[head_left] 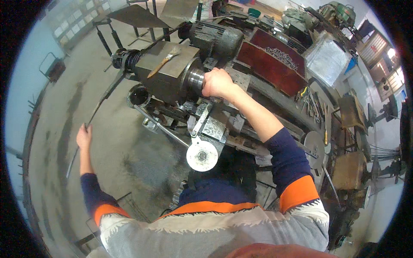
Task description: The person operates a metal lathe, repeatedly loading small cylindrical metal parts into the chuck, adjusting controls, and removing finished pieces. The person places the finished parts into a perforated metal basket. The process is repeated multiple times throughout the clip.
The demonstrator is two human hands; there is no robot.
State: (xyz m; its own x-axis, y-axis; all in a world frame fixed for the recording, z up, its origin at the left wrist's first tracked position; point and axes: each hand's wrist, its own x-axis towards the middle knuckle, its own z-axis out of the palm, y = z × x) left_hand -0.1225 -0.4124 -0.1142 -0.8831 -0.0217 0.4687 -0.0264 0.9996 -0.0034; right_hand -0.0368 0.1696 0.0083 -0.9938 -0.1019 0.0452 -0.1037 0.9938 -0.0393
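My right hand (217,83) is closed on a part at the chuck (195,78) of a grey metal lathe (172,73). My left hand (84,136) reaches out to the left and grips a long dark lever bar (101,101) that runs up to the machine's left end. A round white handwheel (201,155) sits on the carriage just in front of my chest. A paintbrush (165,60) lies on top of the headstock. An electric motor (215,39) is mounted behind it.
A red chip tray (271,64) with metal swarf stands behind the lathe. Hand tools lie on a bench (314,105) at the right. A grey sheet-covered box (327,58) is at the back right. Metal stands (137,19) are on the concrete floor (124,155).
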